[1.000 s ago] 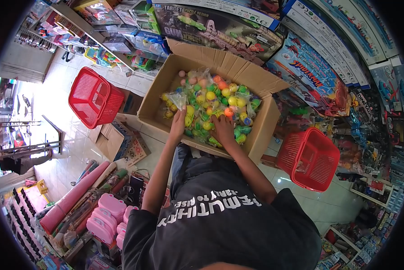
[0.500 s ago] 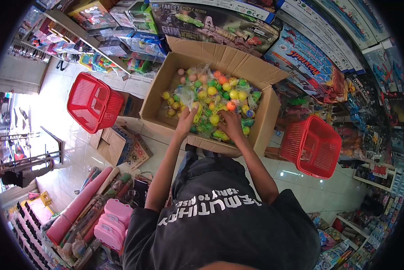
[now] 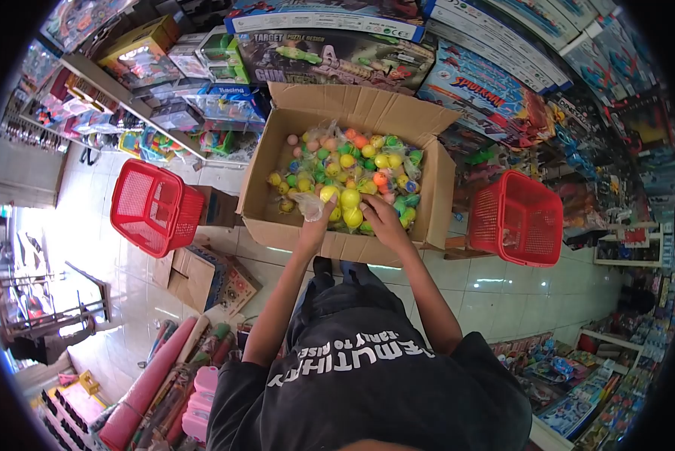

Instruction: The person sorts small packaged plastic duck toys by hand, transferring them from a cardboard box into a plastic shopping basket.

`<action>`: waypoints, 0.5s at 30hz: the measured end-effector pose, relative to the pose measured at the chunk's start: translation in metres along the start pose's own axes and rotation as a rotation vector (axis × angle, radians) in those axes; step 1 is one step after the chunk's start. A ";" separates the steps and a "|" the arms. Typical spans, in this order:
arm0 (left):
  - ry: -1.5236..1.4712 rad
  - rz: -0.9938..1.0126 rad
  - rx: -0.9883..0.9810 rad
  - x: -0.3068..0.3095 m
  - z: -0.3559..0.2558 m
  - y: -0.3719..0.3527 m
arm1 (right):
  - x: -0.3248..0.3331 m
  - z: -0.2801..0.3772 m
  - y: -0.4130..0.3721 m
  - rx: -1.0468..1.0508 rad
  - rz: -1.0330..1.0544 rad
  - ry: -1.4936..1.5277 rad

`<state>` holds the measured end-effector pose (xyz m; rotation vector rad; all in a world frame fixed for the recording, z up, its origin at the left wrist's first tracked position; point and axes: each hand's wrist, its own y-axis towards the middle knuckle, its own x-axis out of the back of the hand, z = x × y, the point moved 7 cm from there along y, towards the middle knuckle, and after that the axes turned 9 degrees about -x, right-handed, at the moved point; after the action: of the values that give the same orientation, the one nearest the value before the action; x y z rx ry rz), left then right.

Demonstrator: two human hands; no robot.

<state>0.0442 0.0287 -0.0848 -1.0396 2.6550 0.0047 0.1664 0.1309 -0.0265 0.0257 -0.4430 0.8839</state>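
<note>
An open cardboard box [image 3: 273, 169] on the floor holds several clear plastic bags of small coloured balls [image 3: 352, 161], yellow, green and orange. My left hand [image 3: 315, 218] grips one bag of yellow balls [image 3: 330, 203] by its plastic at the near edge of the box. Beside it, my right hand [image 3: 379, 218] is closed on the same bag from the right. Both arms reach forward over my black shirt.
A red plastic basket [image 3: 153, 207] stands left of the box, another red basket [image 3: 522, 218] to the right. Boxed toys [image 3: 337, 52] line the shelves behind. A smaller open carton [image 3: 206, 274] and pink cases [image 3: 202, 406] lie on the tiled floor at left.
Both hands have drawn back from the middle of the box toward its near edge, lifting a bag of yellow balls. The view has shifted slightly, so the box sits higher in frame.
</note>
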 end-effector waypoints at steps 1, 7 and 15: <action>0.002 0.018 -0.004 0.000 0.003 -0.002 | 0.001 0.004 -0.006 0.006 -0.023 -0.011; -0.215 0.289 0.207 -0.046 -0.010 -0.031 | 0.024 -0.005 -0.042 -0.049 -0.238 0.193; -0.211 0.476 0.237 -0.097 -0.002 -0.044 | 0.059 -0.021 -0.080 -0.107 -0.219 0.519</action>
<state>0.1407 0.0601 -0.0527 -0.3030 2.5617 -0.0936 0.2668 0.1281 -0.0104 -0.2449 0.0012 0.6183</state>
